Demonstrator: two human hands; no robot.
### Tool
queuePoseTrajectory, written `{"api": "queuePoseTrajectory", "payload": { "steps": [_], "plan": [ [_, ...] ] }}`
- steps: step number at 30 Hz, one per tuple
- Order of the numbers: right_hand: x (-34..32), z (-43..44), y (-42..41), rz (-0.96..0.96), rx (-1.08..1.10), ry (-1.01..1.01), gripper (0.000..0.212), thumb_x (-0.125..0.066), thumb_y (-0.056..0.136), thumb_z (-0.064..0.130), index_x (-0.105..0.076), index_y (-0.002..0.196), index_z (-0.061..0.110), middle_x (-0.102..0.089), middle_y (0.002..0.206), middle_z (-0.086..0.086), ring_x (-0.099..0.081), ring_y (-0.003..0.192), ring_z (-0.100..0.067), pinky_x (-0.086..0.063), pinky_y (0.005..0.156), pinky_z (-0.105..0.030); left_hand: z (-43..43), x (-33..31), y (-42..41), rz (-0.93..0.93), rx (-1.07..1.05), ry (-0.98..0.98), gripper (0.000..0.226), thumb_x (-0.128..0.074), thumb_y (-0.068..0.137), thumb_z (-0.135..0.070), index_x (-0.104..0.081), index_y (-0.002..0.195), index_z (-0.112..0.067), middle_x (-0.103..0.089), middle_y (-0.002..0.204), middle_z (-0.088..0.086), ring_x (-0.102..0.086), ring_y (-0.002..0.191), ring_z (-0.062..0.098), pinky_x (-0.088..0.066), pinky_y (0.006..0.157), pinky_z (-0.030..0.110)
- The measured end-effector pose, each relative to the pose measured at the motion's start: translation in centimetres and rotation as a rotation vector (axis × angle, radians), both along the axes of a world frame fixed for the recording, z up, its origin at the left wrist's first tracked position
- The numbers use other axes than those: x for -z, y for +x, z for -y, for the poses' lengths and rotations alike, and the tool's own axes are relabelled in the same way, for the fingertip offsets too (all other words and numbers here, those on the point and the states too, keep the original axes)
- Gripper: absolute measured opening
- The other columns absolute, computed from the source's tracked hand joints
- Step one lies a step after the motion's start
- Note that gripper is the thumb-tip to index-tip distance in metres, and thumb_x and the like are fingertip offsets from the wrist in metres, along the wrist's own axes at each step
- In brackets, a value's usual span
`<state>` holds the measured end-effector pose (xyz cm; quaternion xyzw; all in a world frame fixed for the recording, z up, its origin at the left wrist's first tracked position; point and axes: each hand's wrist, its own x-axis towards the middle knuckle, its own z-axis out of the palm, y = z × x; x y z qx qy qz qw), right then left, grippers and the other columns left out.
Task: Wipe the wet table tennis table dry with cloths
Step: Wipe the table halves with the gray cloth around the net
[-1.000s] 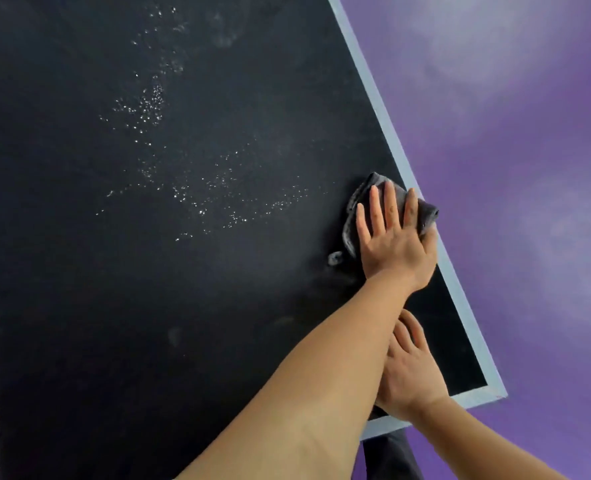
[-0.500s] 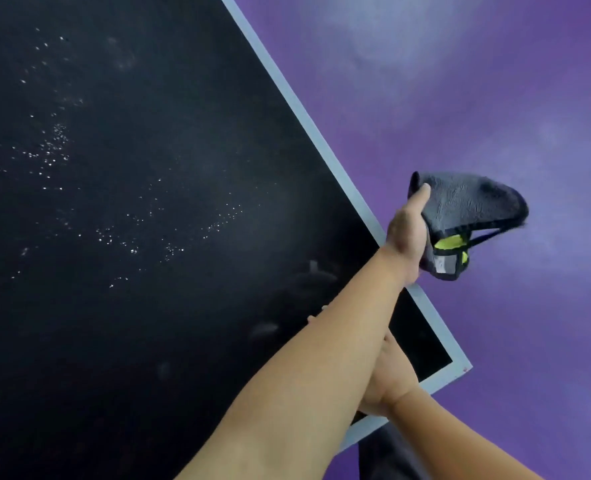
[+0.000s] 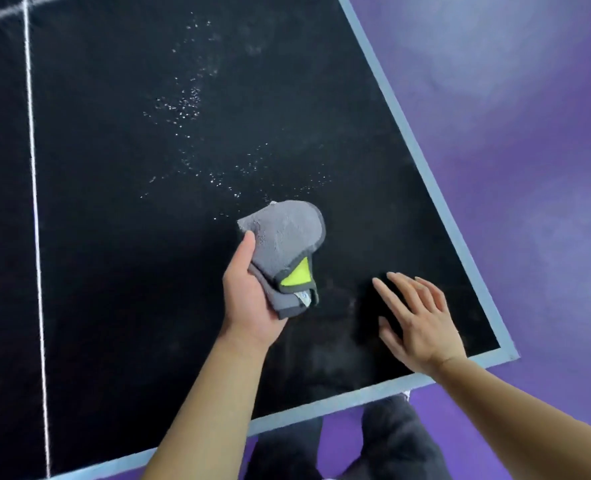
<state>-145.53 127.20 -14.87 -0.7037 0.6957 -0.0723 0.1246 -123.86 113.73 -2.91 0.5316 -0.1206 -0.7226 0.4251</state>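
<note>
Bare forearms (image 3: 211,403); dark grey trousers (image 3: 401,441).

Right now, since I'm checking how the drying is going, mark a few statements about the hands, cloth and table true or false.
1. The left hand grips the cloth. True.
2. The right hand holds a second cloth. False: its fingers are spread and it holds nothing.
3. Droplets lie on the table beyond the cloth. True.
4. The cloth is spread flat on the table. False: it is bunched in the left hand's grip.
</note>
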Motion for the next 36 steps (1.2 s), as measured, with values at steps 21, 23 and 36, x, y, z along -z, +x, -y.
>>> {"api": "queuePoseTrajectory", "payload": {
  "steps": [21, 23, 36],
  "plan": [
    [-1.0, -7.3, 0.6, 0.301, 0.175, 0.219, 0.065, -0.031, 0.091, 0.064, -0.037, 0.150, 0.038, -0.018, 0.163, 0.014, -0.006, 0.152, -0.003, -0.003, 0.122, -0.031, -6.1, 11.5, 5.8, 1.550, 0.716, -0.003, 0.056, -0.019, 0.105, -0.049, 0.001, 0.158, -0.044, 0.013, 0.168, -0.005, 0.018, 0.154, 0.021, 0.009, 0.123, 0.049],
    [-2.1, -9.1, -1.3, 0.376, 0.264, 0.277, 0.061, -0.033, 0.091, 0.064, -0.035, 0.149, 0.042, -0.016, 0.162, 0.020, -0.028, 0.144, -0.003, -0.011, 0.121, -0.034, -7.1, 11.0, -1.0, 1.487, 0.882, -0.154, 0.055, -0.016, 0.106, -0.050, 0.004, 0.157, -0.045, 0.018, 0.167, -0.006, 0.021, 0.153, 0.020, 0.012, 0.123, 0.048],
    [-13.1, -15.6, -23.0, 1.168, 1.017, -0.010, 0.073, -0.078, 0.070, 0.059, -0.048, 0.135, 0.046, -0.052, 0.144, 0.007, -0.049, 0.132, -0.015, -0.042, 0.104, -0.046, -13.5, 1.4, -32.3, -0.022, 0.967, 0.170, 0.061, -0.048, 0.095, -0.057, -0.065, 0.128, -0.008, -0.072, 0.107, 0.015, -0.069, 0.092, 0.027, -0.057, 0.086, 0.040]
  ]
}}
